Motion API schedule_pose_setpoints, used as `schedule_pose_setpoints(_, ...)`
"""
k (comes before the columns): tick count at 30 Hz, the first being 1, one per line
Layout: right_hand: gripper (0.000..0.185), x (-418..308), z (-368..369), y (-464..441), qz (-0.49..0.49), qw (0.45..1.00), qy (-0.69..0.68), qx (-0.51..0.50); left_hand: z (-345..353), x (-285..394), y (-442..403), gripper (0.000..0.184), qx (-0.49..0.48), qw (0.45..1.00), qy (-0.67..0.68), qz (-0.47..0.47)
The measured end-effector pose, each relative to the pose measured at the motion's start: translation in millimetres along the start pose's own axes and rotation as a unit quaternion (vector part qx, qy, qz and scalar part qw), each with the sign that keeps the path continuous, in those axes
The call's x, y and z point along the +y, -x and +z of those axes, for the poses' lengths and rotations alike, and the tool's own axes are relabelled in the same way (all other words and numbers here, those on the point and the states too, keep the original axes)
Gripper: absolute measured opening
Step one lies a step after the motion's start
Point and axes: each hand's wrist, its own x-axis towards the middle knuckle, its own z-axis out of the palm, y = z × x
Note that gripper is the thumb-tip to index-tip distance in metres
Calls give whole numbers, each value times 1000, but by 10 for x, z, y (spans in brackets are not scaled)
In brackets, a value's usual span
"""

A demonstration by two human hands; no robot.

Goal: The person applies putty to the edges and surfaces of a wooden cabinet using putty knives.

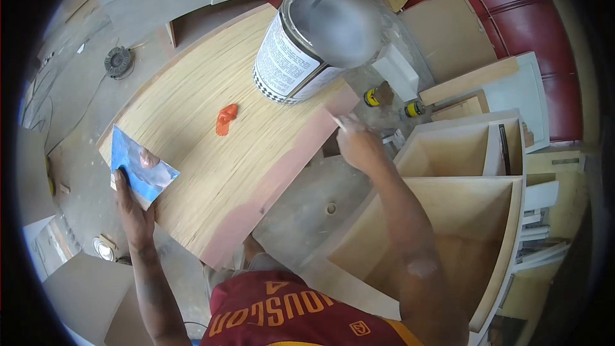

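Left hand [133, 208] held the blue sheet [130, 157] by one edge, over a corner of the board [192, 170]; sheet seemed light, stiff, best gripped clear of its pink dab [148, 159]. Right hand [359, 144] was at the board's edge; grip unclear.

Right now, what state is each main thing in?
Board: mostly bare wood
Pink smear: spread along one board edge
Orange blob: thick patch on board
Card: held, smeared
Left hand: gripping card
Right hand: at the smear, grip unclear
Can: upright, top blurred
Cabinet: open
Spool: on floor
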Motion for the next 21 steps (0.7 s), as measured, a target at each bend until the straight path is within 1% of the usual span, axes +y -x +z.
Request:
schedule_pose_setpoints(2,33,118,-247,5,109,993,-15,-50,-55,-25,-14,56,7,999,44,-15)
schedule_pose_setpoints(3,42,334,-234,-116,133,990,-47,-30,-51,-31,-1,56,8,999,45,-17)
schedule_pose_setpoints(4,42,503,-189,-249,133,990,-45,-31,-32,-22,4,57,26,999,39,-18)
schedule_pose_setpoints(6,43,668,-137,-459,147,988,-46,11,-24,-18,-13,57,45,998,34,-19)
schedule_pose_setpoints(8,44,644,-123,-544,141,989,-32,-11,-55,-46,-23,59,61,998,9,-5)
schedule_pose_setpoints(10,44,590,-47,-605,133,990,-17,-32,-126,-86,-30,59,54,998,22,-5)
schedule_pose_setpoints(12,48,528,104,-635,119,991,50,-42,-219,-131,-37,59,47,998,33,-3)
schedule_pose_setpoints(13,48,505,171,-633,117,991,50,-44,-272,-174,-29,58,35,997,-51,39)
schedule_pose_setpoints(15,50,309,199,-601,116,991,59,-11,-261,-154,-26,57,26,987,-135,82)
schedule_pose_setpoints(17,49,211,331,-561,109,993,43,-1,-196,-97,-34,56,15,999,29,7)
schedule_pose_setpoints(18,48,204,346,-528,105,994,27,13,-172,-76,-23,56,14,999,31,8)
schedule_pose_setpoints(19,48,231,335,-416,110,993,30,13,-155,-63,8,57,10,999,-26,28)
schedule_pose_setpoints(21,47,174,149,-265,58,996,-13,-73,-128,-73,13,57,3,996,-77,51)
